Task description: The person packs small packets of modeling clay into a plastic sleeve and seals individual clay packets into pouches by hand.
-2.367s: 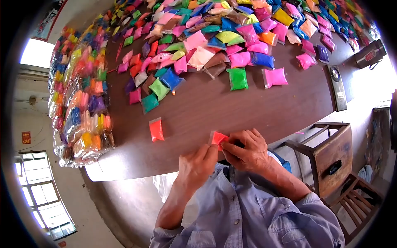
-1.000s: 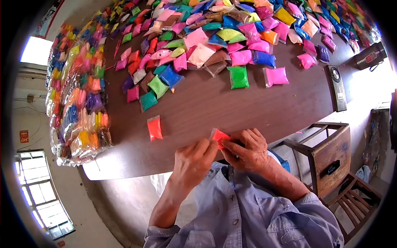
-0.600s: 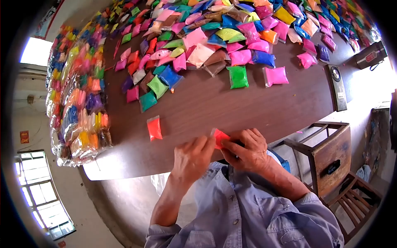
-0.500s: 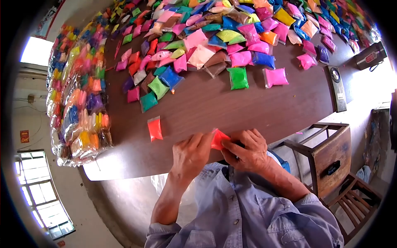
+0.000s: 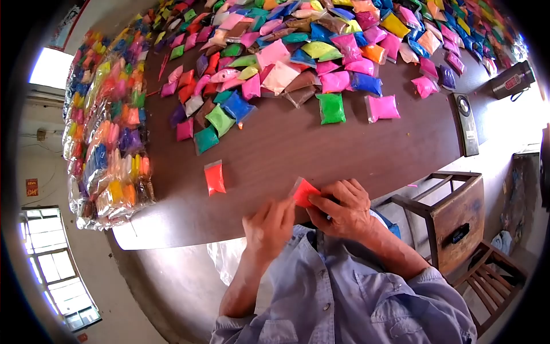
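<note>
Close to the table's near edge, my right hand [image 5: 342,210] pinches a small clear packet filled with bright red, clay-like stuff [image 5: 305,193]. The packet's clear end points up and to the left. My left hand [image 5: 269,225] is just left of and below it, smeared by motion. Its fingertips come near the packet's lower left side, and I cannot tell whether they touch it. A second red packet [image 5: 215,178] lies flat on the brown table [image 5: 269,155], to the left of my hands.
A large heap of coloured packets [image 5: 281,63] covers the table's far side. Bundled packets in clear plastic [image 5: 112,166] line the left edge. A dark flask [image 5: 513,79] and a long narrow box [image 5: 467,123] are at right. Wooden stools [image 5: 455,218] stand beside the table.
My left hand has come off the packet's side and dropped slightly down, now blurred. The right hand keeps the red packet in nearly the same place, with more of its clear end showing.
</note>
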Demonstrator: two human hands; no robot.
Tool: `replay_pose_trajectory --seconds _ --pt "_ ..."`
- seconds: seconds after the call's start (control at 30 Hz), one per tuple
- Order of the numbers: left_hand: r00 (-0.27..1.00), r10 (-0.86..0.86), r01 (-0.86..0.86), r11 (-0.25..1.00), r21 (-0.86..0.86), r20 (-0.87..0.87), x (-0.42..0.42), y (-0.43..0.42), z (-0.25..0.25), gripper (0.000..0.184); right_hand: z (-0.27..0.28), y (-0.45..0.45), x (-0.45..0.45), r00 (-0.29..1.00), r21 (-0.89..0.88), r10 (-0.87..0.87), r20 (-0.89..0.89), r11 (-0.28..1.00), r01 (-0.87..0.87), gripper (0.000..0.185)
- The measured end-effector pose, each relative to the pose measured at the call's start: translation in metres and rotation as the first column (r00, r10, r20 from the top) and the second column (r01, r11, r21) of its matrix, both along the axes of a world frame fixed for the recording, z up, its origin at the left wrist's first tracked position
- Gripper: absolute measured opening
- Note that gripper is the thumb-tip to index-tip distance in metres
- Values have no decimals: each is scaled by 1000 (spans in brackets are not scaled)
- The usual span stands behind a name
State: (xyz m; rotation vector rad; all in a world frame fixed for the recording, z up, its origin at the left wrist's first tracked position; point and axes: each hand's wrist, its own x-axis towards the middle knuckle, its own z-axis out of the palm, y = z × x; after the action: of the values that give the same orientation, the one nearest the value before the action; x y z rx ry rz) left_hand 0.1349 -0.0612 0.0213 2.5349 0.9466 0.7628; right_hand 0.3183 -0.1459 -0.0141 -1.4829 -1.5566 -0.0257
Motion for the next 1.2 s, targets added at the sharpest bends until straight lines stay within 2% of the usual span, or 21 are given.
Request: replay_pose_trajectory --seconds 0.1,0.17,0.33,0.4,0.5,0.57,0.63,0.77,0.83,0.97,1.03,1.1,1.17,1.2 --pt "998 -14 11 998 -54 -55 -1 -2 -9 9 5 -1 0 1000 -33 8 5 999 -8 29" --pt "999 -24 24 1000 -2 45 3 5 -16 9 4 -2 0 1000 -37 10 1 999 -10 29" --pt "999 33 -33 999 -41 -4 6 5 -7 9 4 0 0 1000 -63 -2 29 998 4 28" --pt "999 4 -6 997 -80 -34 6 -3 4 8 -1 1 -1 1000 19 -10 -5 1000 10 29" --pt "999 -30 29 999 -39 -20 8 4 -5 8 3 2 0 1000 4 16 -7 1000 -16 29" --pt "1000 9 -9 1000 -16 -17 9 11 -8 6 5 -2 1 1000 -29 23 7 999 -23 30" --pt "995 88 -85 994 -73 45 6 21 -11 4 6 -2 4 999 -55 32 28 998 -31 31" --pt "967 210 -168 952 -255 146 -3 19 4 7 8 -4 6 997 3 2 -72 1000 -2 31" --pt "967 223 -183 945 -273 125 -9 20 -2 6 14 -3 8 994 10 -30 -107 999 31 30" --pt "927 315 -238 912 -333 203 -12 15 -11 7 19 14 -5 999 -15 -39 -11 999 39 29" --pt "904 367 -285 900 -331 218 -16 12 -12 7 12 16 -15 998 -124 51 45 991 -45 26" --pt "875 421 -333 882 -333 240 -23 10 -13 7 14 10 -8 994 -151 55 94 988 -41 24" --pt "864 422 -324 883 -340 274 -28 9 -14 6 13 -6 21 965 -173 -139 223 968 180 23" --pt "855 454 -338 854 -396 249 -31 6 -13 7 12 -18 52 933 -179 -247 261 938 298 18"
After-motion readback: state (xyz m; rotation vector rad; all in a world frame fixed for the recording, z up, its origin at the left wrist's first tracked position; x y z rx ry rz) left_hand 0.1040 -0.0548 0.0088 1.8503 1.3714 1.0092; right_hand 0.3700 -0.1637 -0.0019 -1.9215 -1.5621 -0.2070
